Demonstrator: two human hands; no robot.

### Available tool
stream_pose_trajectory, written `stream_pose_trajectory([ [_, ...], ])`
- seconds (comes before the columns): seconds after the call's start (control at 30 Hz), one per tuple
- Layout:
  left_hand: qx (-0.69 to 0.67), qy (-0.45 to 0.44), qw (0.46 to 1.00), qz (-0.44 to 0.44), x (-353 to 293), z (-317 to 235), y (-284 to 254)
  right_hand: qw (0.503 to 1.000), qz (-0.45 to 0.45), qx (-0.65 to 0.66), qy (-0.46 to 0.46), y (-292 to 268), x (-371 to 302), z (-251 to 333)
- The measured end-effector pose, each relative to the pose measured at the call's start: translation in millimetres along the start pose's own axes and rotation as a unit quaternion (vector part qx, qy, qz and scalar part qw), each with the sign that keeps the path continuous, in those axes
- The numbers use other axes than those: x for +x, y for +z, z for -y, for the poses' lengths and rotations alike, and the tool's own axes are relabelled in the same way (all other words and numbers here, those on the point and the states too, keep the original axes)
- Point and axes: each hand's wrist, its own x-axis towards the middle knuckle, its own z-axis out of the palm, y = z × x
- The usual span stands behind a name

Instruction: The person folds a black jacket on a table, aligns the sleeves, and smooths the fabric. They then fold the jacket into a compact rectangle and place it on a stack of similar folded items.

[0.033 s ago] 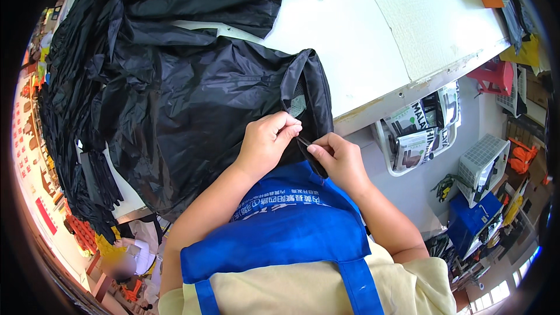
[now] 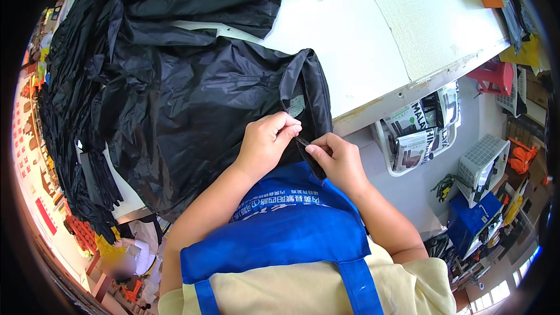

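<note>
A thin, shiny black garment [image 2: 192,105] lies crumpled over the table's near edge, its open hem turned toward me. Inside the opening, a pale patch [image 2: 296,105] shows against dark mesh. My left hand [image 2: 269,140] pinches the hem's edge between thumb and forefinger. Close to its right, my right hand [image 2: 337,158] grips the same edge, and a narrow fold of black fabric [image 2: 314,163] hangs below its fingertips. Only a small gap separates the two hands. Whatever finer detail they pinch is too small to make out.
More black garments [image 2: 81,99] are heaped along the left. The white table [image 2: 350,41] ends at an edge to my right. Below stand a white basket [image 2: 392,163] of printed packages, a grey crate [image 2: 487,154] and a red stool [image 2: 496,77]. A person [image 2: 140,251] sits at lower left.
</note>
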Motion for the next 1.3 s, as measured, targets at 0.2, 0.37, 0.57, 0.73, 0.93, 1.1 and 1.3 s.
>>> stream_pose_trajectory([
  [0.2, 0.0, 0.001, 1.0, -0.003, 2, -1, 1, 0.999, -0.022, 0.023, -0.004, 9, 2, -2],
  [0.37, -0.024, -0.023, 0.999, -0.019, 3, 4, 2, 0.998, -0.049, 0.049, 0.006, 11, 2, -5],
  [0.57, -0.06, -0.017, 0.997, -0.055, 4, -8, -2, 0.997, -0.057, 0.005, -0.052, 0, 2, 3],
  [0.73, -0.17, -0.02, 0.981, -0.091, -10, -14, -28, 0.994, 0.017, -0.079, -0.068, -38, -10, 21],
  [0.93, -0.188, 0.113, 0.972, -0.089, -60, -54, -113, 0.998, -0.031, -0.041, -0.046, -26, 18, -20],
  [1.1, -0.199, -0.138, 0.928, -0.283, -210, 28, -227, 0.999, 0.004, 0.008, 0.031, -38, 29, -23],
  [1.3, 0.412, -0.371, 0.824, -0.115, -310, 67, -243, 0.999, 0.017, -0.019, -0.024, -42, 34, -17],
])
